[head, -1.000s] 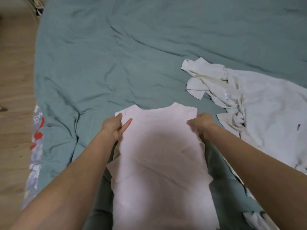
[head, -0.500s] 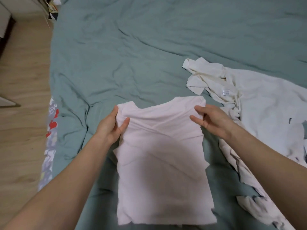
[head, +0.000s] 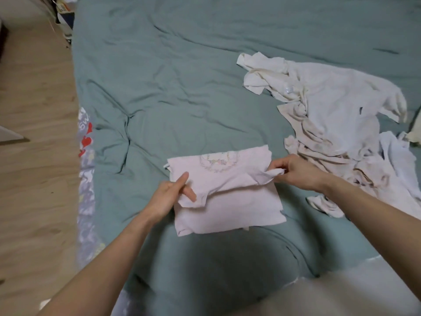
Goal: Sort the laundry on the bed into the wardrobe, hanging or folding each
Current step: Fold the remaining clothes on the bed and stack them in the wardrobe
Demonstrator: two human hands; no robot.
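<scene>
pink shirt (head: 227, 192): folded across into a short rectangle, lying flat on the bed (head: 182, 87) near its near edge, a pale embroidered ring at the collar facing up along the far side
left hand (head: 169, 197): at the shirt's left side, thumb on top and fingers (head: 190, 193) curled round the folded-over flap, gripping it
right hand (head: 293, 172): at the shirt's right side, fingers pinching a bunched corner of the flap, lifted slightly off the layer below
white laundry pile (head: 330, 115): crumpled cream and white garments spread toward the bed's right edge, just beside the right hand, apart from the pink shirt
bed: covered in a creased teal sheet
patterned sheet (head: 85, 156): hangs at the bed's left edge, red hearts showing
floor (head: 34, 156): light wood, left of the bed
</scene>
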